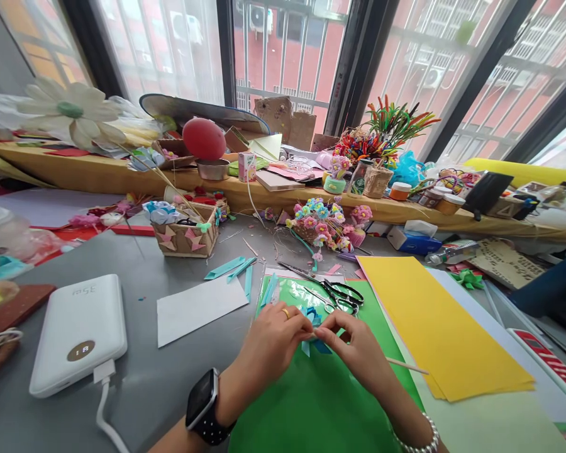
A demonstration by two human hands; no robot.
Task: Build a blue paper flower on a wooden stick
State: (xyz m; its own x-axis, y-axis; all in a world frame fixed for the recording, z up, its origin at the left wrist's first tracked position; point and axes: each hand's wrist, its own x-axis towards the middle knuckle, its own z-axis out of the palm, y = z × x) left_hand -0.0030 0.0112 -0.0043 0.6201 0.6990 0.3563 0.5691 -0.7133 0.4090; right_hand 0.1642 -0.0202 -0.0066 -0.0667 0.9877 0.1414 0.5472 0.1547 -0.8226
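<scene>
My left hand [276,336], with a ring and a watch at the wrist, pinches a small blue folded-paper piece [312,314]. From the other side, my right hand [353,343] pinches the same piece, fingertips almost touching the left ones. Blue paper tips stick out above and below the fingers; the middle is hidden. Under both hands lies a glossy green sheet [306,402]. A thin wooden stick [408,365] shows beyond my right wrist, its other end hidden. Black-handled scissors [342,292] rest just past the hands. Light-blue folded paper strips [225,268] lie beyond my left hand.
Left of the hands are a white card [200,311] and a white power bank [80,336] with a cable. Yellow paper sheets [438,327] lie at the right. Behind stand a cardboard box [186,236], a bunch of small flowers [323,223] and a crowded ledge [245,196].
</scene>
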